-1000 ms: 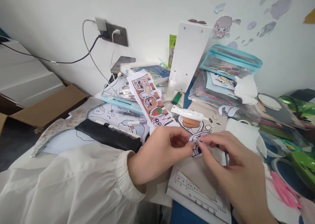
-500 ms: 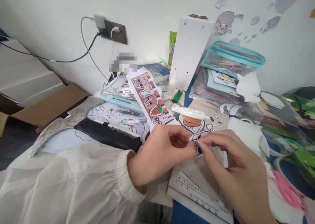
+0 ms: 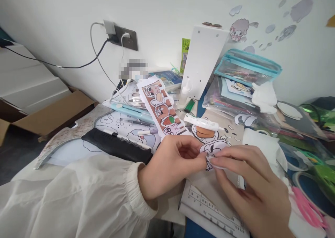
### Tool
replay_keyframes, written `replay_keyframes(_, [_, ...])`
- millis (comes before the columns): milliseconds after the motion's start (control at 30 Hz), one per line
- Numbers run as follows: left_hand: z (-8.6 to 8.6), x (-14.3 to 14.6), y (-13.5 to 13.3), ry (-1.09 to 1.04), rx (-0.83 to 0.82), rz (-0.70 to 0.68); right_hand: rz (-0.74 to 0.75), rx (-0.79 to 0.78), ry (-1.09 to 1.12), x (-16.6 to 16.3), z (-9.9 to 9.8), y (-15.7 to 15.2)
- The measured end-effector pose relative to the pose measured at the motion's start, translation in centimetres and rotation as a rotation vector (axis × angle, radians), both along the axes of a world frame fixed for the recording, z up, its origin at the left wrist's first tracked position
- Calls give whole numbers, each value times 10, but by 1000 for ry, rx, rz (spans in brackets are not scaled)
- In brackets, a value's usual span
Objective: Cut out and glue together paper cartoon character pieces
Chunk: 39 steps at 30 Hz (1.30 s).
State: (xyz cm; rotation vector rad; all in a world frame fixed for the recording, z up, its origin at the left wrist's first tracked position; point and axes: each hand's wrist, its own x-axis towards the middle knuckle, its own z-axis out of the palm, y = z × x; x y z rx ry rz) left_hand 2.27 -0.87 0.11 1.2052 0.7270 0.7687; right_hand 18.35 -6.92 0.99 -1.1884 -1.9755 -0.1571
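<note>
My left hand point(image 3: 171, 164) and my right hand point(image 3: 251, 185) meet in the middle of the desk, both pinching a small white cartoon paper cutout point(image 3: 213, 150) between fingertips. The cutout is held just above a brown paper sheet point(image 3: 209, 185) with a printed ruled sheet point(image 3: 209, 213) under it. A white glue tube point(image 3: 202, 121) lies just beyond the cutout. A strip of cartoon stickers point(image 3: 162, 107) lies beyond my left hand. My left sleeve is white and loose.
A black pencil case with a marker point(image 3: 116, 145) lies left of my hands. A white box point(image 3: 201, 61), a green lighter point(image 3: 188, 105), a teal zip pouch point(image 3: 247, 68) and tape rolls point(image 3: 311, 171) crowd the back and right. A cardboard box point(image 3: 52, 114) sits at left. Cables hang from a wall socket point(image 3: 125, 37).
My right fingers have shifted over the cutout's lower edge and the cutout now shows more above them. The view has moved down slightly.
</note>
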Motion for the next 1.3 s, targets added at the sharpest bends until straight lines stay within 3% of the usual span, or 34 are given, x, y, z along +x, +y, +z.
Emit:
replay_keyframes(400, [-1,-3,-3,-72,38,0,84,180,-382,7,0,-10])
replay_keyframes(633, [-2,-1,-3,-47,56,39,23,202,-409,-4,5,-13])
replay_keyframes(1067, [20,-12,13,169,-45,-259,112,207,-472,-1,8,-13])
replay_keyframes(1300, [19,-18,14,291,117,-319,145,131,-514,4,3,-18])
